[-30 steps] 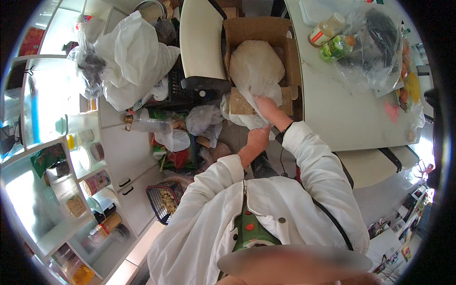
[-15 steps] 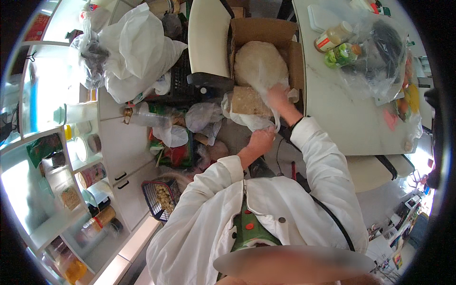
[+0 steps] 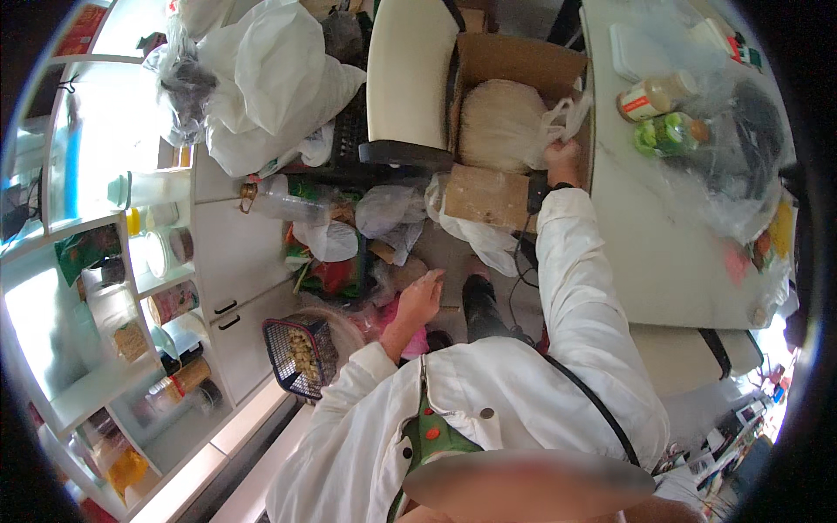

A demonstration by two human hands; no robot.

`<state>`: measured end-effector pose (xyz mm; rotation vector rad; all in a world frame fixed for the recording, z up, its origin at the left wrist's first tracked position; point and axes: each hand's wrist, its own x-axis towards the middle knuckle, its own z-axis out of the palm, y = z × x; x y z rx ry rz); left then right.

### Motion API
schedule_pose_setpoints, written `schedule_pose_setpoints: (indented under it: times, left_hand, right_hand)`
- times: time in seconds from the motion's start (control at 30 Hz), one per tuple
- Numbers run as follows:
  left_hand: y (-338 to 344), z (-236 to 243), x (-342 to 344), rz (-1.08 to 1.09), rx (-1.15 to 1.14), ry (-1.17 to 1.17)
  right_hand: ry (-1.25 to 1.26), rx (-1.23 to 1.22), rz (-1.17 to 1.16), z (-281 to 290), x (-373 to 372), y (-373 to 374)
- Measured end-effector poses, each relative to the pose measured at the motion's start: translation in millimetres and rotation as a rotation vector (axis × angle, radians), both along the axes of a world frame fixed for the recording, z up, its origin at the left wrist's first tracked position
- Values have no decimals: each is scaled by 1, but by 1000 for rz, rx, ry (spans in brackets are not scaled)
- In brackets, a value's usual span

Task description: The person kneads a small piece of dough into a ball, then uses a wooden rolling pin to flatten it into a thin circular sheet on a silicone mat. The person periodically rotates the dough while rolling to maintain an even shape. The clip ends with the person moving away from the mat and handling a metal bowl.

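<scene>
A whitish plastic bag (image 3: 499, 122), bulging with pale contents I cannot make out, sits inside an open cardboard box (image 3: 520, 54). My right hand (image 3: 563, 163) is closed at the bag's right side, with the twisted white handles sticking up just past the fingers. Toward my body, the box's flap (image 3: 488, 193) folds outward, and a loose white plastic bag (image 3: 475, 237) hangs below it. My left hand (image 3: 420, 301) is in the air over the floor, empty, its fingers loosely stretched. It touches neither the box nor the bag.
A cream chair (image 3: 410, 78) stands left of the box, a marble-patterned table (image 3: 641, 209) right of it. Bags, a clear plastic bottle (image 3: 292, 199) and a dark basket of small pale items (image 3: 301, 353) crowd the left floor beside white cabinets (image 3: 234, 253). A cable (image 3: 521, 261) hangs near my legs.
My left hand has let go of the loose white bag and drawn back toward my body. My right hand has moved farther out to the bag's handles in the box.
</scene>
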<state>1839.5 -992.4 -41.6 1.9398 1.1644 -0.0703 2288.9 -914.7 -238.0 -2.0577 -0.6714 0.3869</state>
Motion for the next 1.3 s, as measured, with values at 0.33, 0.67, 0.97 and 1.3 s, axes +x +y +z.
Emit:
schedule_pose_setpoints:
  times: [0.33,0.67,0.97,1.3]
  left_hand:
    - [-57,-3,-96,193,12,86]
    - [-106,18,-169,386,27,18]
    - [-204,43,-326,665,-12,217]
    - [-402,10,-554,1006,-61,280]
  right_hand:
    - [-458,-181,687,-196,100,-21]
    - [639,95,-237,-69,38,1]
    - [31,-379,106,135,-197,-37]
    - [340,-698,1180,124,-448,-161]
